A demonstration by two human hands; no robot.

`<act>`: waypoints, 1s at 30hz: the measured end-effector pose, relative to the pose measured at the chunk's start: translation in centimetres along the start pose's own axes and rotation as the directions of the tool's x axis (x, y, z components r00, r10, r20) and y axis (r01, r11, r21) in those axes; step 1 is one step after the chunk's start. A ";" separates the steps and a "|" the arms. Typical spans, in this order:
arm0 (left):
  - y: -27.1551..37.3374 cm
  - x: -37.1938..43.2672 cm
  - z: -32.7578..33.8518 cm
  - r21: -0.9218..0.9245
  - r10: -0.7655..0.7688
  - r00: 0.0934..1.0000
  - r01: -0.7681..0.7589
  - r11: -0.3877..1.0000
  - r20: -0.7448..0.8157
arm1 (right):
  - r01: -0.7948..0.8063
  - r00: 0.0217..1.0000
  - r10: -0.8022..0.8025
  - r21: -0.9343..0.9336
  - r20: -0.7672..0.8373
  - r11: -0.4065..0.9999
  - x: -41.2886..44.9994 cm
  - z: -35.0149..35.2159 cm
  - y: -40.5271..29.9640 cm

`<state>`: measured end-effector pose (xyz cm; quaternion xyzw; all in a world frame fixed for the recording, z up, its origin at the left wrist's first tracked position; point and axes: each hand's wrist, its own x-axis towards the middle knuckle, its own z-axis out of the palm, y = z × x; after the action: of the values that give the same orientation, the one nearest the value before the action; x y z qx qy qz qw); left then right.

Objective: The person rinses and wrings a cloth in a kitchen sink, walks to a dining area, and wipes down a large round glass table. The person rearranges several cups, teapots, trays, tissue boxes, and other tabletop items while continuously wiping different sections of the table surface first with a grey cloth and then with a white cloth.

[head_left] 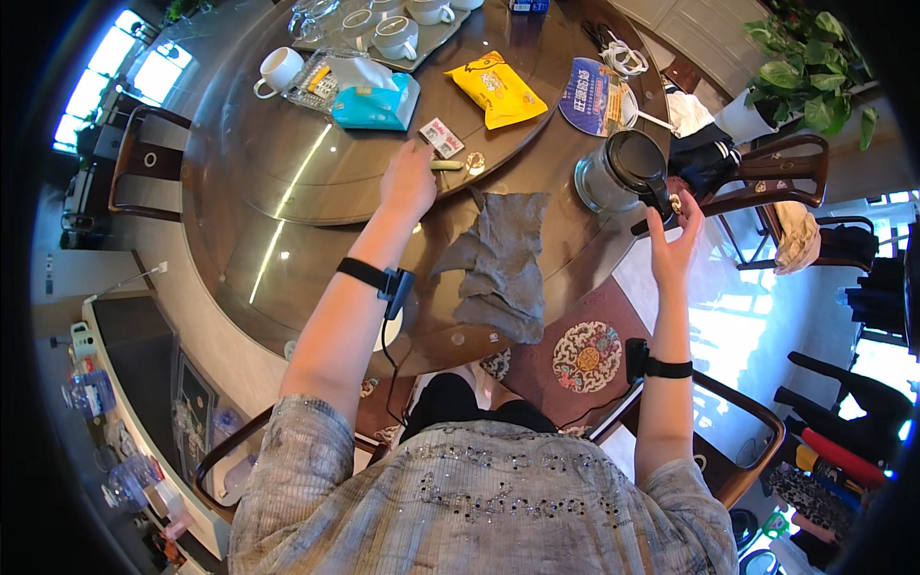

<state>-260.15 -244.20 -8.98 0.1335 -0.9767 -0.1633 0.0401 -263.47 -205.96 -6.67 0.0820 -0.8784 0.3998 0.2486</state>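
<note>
My left hand reaches over the turntable, its fingertips beside a small red-and-white packet and a short green stick-like thing; its grip is hidden. A small round gold-and-white thing lies to the right. Over at the glass pot with a black lid, my right hand is raised beside the handle, thumb and fingers apart. Near its fingertips shows a small pale brown thing; whether they hold it is unclear. A crumpled grey cloth lies between my forearms, hanging over the table edge.
A yellow snack bag, a blue tissue pack and a white mug are on the turntable, with a tray of cups behind. At right lie a blue hand fan and white cables. Wooden chairs surround the table.
</note>
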 end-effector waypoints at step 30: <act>-3.5 1.0 -4.2 -0.789 -0.055 0.821 0.525 -0.318 0.568 | 0.361 0.833 -0.172 -0.282 0.525 0.889 -8.5 11.5 -10.9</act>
<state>-259.74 -248.99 -6.16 0.2707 -0.3965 -0.8747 -0.0657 -256.73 -222.26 -10.15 0.2554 -0.9507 0.1540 0.0848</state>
